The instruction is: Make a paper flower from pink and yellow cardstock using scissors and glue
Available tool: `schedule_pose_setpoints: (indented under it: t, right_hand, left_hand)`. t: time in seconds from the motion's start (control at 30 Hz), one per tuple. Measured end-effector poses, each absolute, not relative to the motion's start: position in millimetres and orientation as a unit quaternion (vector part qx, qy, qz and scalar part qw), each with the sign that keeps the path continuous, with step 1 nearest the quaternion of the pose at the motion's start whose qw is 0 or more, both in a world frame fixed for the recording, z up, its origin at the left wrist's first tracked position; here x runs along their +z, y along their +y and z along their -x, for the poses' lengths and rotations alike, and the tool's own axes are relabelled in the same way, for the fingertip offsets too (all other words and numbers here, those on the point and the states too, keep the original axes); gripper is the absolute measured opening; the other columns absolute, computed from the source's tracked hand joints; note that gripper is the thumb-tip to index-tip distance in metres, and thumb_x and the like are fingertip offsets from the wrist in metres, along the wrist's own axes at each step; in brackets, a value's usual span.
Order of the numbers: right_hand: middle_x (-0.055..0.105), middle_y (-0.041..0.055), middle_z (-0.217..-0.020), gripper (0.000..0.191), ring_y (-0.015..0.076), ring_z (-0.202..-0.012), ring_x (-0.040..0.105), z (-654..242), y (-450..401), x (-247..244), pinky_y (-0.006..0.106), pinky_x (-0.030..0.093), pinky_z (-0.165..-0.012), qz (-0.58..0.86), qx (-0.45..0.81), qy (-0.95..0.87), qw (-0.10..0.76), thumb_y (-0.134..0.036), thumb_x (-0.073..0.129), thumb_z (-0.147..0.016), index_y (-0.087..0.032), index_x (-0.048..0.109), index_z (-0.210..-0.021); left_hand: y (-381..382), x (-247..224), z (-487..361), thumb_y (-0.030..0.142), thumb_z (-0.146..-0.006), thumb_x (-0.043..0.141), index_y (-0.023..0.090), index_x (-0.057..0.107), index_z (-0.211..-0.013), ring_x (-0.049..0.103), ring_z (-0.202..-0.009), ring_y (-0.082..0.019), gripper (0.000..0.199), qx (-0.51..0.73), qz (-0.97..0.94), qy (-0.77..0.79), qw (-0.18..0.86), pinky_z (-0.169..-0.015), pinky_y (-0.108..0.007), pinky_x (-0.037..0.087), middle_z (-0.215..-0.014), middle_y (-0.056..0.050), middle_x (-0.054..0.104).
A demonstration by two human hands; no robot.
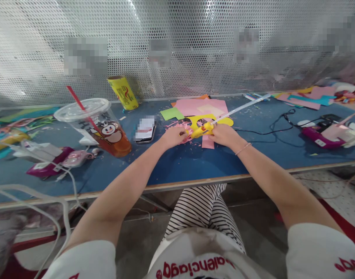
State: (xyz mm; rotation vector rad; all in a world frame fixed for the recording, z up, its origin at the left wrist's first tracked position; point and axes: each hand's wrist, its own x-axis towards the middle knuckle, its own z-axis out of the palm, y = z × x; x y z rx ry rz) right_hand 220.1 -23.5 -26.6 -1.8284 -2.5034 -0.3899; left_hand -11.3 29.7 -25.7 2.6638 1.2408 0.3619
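My right hand (223,134) is closed round a yellow hot glue gun (203,130). A long translucent glue stick (244,107) juts from its back toward the upper right. The gun's front end points left, at my left hand (175,136), whose fingers are pinched on a fringed pink paper piece (187,131). Fingers and gun hide part of that piece. Just behind them lies a yellow paper shape with rounded ends (228,121). Below the gun is a small pink paper strip (208,142), and pink shreds are scattered around.
Pink sheets (200,106) and a green piece (172,113) lie behind my hands. To the left are a phone (145,130), a drink cup with a red straw (107,131) and a yellow can (124,93). A black cord (261,132) runs right toward a purple device (318,137). Perforated metal backs the table.
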Motion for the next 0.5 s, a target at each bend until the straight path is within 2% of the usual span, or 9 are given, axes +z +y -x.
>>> schedule_pose_setpoints:
  t: [0.2,0.33,0.5]
  right_hand:
    - [0.063,0.0224,-0.114,0.057,0.0318,-0.095,0.063,-225,-24,-24,0.039,0.045,-0.079,0.574,-0.132,-0.808,0.02,-0.05,0.036,-0.091,-0.005,0.057,-0.12]
    - [0.065,0.0204,-0.11,0.056,0.0303,-0.097,0.062,-237,-20,-22,0.038,0.045,-0.082,0.594,-0.122,-0.794,0.051,-0.051,0.045,-0.087,-0.006,0.057,-0.119]
    - [0.067,0.0169,-0.104,0.056,0.0277,-0.096,0.062,-245,-17,-18,0.035,0.046,-0.079,0.635,-0.083,-0.753,0.15,-0.055,0.05,-0.083,-0.01,0.058,-0.115]
  left_hand:
    - [26,-26,9,0.029,-0.082,0.047,0.018,0.07,-0.088,0.057,-0.07,-0.012,0.026,0.114,-0.898,0.417,0.086,-0.065,-0.023,0.041,-0.083,-0.002,0.069]
    - [24,-26,7,0.031,-0.08,0.052,0.017,0.069,-0.082,0.058,-0.077,-0.014,0.022,0.113,-0.903,0.408,0.07,-0.07,-0.024,0.043,-0.085,-0.003,0.068]
    - [25,-27,6,0.021,-0.081,0.044,0.016,0.068,-0.072,0.06,-0.08,-0.016,0.026,0.084,-0.915,0.393,0.029,-0.075,-0.027,0.044,-0.082,-0.005,0.067]
